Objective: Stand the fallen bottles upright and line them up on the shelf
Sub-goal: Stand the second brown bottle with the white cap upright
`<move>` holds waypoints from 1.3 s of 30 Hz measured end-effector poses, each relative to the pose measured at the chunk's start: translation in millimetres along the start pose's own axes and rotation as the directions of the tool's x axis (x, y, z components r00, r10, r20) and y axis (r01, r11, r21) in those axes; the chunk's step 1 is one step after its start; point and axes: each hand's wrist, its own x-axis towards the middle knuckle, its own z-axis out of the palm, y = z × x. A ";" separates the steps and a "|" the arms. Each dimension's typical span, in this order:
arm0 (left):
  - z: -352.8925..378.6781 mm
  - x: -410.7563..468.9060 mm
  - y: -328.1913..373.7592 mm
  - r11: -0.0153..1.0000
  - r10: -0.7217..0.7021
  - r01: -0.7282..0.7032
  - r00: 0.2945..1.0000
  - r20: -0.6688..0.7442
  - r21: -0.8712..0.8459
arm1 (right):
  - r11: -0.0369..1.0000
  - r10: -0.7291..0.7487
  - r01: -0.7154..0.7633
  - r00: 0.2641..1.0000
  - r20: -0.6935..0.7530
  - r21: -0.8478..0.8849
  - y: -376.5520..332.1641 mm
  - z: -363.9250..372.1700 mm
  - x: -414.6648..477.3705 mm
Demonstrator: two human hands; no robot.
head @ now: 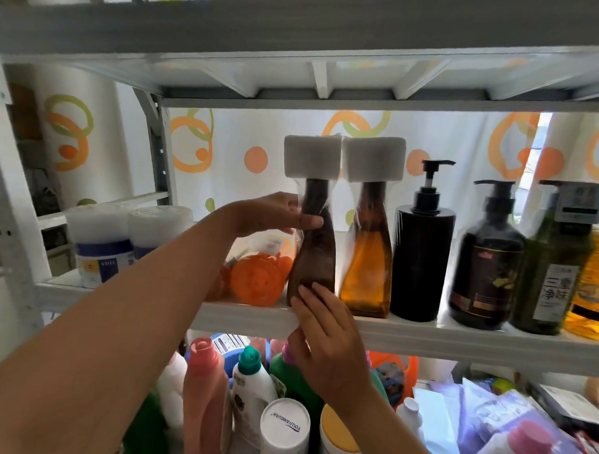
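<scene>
A dark brown twisted bottle [315, 247] with a white block cap stands upright at the front of the white shelf [423, 336]. My left hand [274, 214] grips its narrow neck from the left. My right hand [325, 333] touches its base with the fingertips from the front. Right of it stand an amber twin bottle [366, 263], a black pump bottle [421, 255], a dark brown pump bottle [483, 267], an olive green bottle [551, 269] and a yellow bottle [591, 288]. An orange-capped bottle [259, 276] lies on its side just left of the held one.
Two white tubs [100, 240] stand at the shelf's left end. The upper shelf [298, 33] hangs close above the bottle caps. The lower shelf is packed with detergent bottles [252, 384] and purple packets [489, 403]. A patterned curtain hangs behind.
</scene>
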 end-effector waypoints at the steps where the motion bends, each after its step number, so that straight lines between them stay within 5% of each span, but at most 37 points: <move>1: -0.9 -4.0 -3.5 0.999 -0.029 0.029 1.000 -0.006 0.034 | 1.000 0.004 -0.004 1.000 0.000 0.014 -2.5 -2.2 3.1; 8: -2.8 -35.2 -25.2 0.988 -0.088 0.087 0.996 -0.001 0.129 | 0.997 0.073 -0.067 0.986 0.153 -0.043 -24.0 -4.1 34.3; 11: 5.8 -40.4 -22.3 0.982 -0.036 0.054 0.994 -0.103 0.181 | 0.994 0.085 -0.070 0.976 0.201 -0.080 -26.0 -2.9 37.0; 26: 22.0 -30.1 -2.2 0.967 0.005 0.059 0.968 -0.250 0.248 | 0.999 -0.003 0.009 0.990 0.144 -0.037 -45.2 -0.1 43.7; 39: 19.8 -35.5 -4.8 0.983 0.038 -0.004 0.982 -0.185 0.184 | 0.997 0.073 -0.067 0.977 0.198 -0.034 -53.7 9.5 55.6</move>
